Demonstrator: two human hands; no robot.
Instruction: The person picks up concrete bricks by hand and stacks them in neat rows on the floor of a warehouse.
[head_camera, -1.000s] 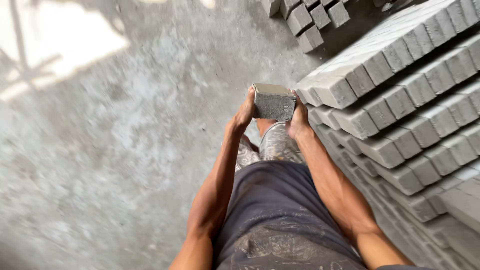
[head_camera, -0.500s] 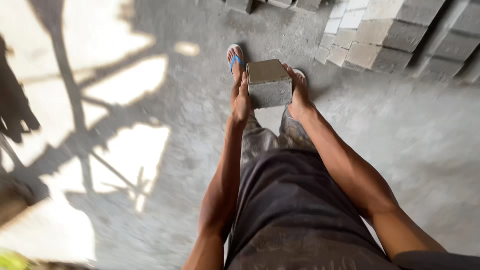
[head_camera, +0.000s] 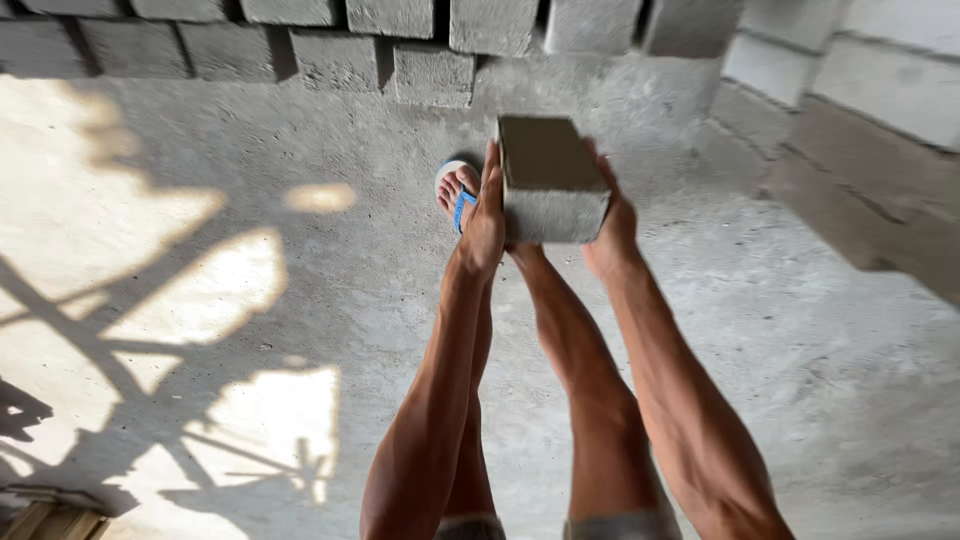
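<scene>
I carry a grey block (head_camera: 552, 180) out in front of me at 12 o'clock, above the floor (head_camera: 250, 260). My left hand (head_camera: 484, 215) is pressed flat against its left side and my right hand (head_camera: 612, 225) against its right side, so both are clamped on the block between them. The block is a rectangular brick of rough, grainy concrete, with a darker top face and a paler near end. The concrete floor is open from 6 round to 10 o'clock, dusty and mottled, with bright patches of sun and thin shadows. A row of blocks (head_camera: 340, 45) closes the far edge from 10 to 12 o'clock, and a stack (head_camera: 860, 120) of the same grey bricks walls off the side from 1 to 3 o'clock. Between them, ahead of the block, is a narrow gap of bare floor. Below my left hand, my foot in a blue sandal (head_camera: 457, 195) rests on the floor
</scene>
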